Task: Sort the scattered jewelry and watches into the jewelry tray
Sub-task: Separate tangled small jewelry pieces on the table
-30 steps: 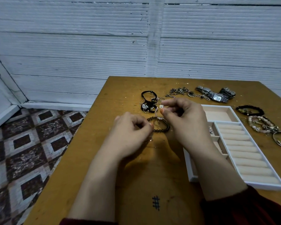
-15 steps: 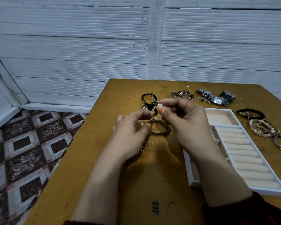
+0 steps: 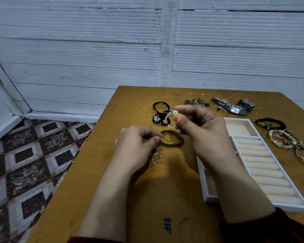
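The clear bead bracelet (image 3: 170, 120) is pinched between the thumb and a finger of the right hand (image 3: 205, 132), above the table and left of the jewelry tray (image 3: 288, 206). The left hand (image 3: 135, 146) pinches thin hoops (image 3: 155, 156). The tray's visible compartments look empty and the watches (image 3: 233, 107) lie outside it, so I judge most of the sorting remains.

I read the near-left tabletop (image 3: 77, 190) as open — free passage. Near right the jewelry tray (image 3: 210, 199) blocks; at centre a dark bead bracelet (image 3: 175, 142) and wire hoops (image 3: 156, 156) sit in the way, watches (image 3: 233, 106) at the far right.
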Tool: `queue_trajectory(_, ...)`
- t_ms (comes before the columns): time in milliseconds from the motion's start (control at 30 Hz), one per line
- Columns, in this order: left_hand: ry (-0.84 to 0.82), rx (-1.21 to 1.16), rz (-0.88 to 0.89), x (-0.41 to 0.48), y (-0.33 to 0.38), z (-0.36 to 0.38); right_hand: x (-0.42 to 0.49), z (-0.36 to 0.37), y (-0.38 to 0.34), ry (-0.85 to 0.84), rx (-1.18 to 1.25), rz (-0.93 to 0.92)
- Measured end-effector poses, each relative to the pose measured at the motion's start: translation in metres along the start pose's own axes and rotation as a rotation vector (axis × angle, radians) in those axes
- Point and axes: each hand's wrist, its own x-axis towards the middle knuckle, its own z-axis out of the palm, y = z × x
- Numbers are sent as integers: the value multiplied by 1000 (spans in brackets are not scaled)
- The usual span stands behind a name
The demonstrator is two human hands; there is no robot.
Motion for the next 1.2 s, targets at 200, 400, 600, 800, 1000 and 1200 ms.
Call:
queue_trajectory(200, -50, 419, -97, -6, 9, -6, 1, 1, 5, 51, -134, -28)
queue_trajectory(400, 58, 356, -145, -4, 11, -13, 2, -1, 9, 89, -242, -8)
queue_trajectory(600, 212, 567, -143, 3, 15, -2, 1, -2, 13, 98, -301, 4)
queue_trajectory(800, 196, 664, -111, 4, 15, 7, 1, -2, 14, 109, -331, 21)
queue_trajectory(1000, 169, 654, -104, 5, 13, 6, -1, -2, 14, 95, -336, 29)
queue_trajectory(1200, 177, 693, -81, 4, 13, 7, -1, -2, 12, 84, -344, 32)
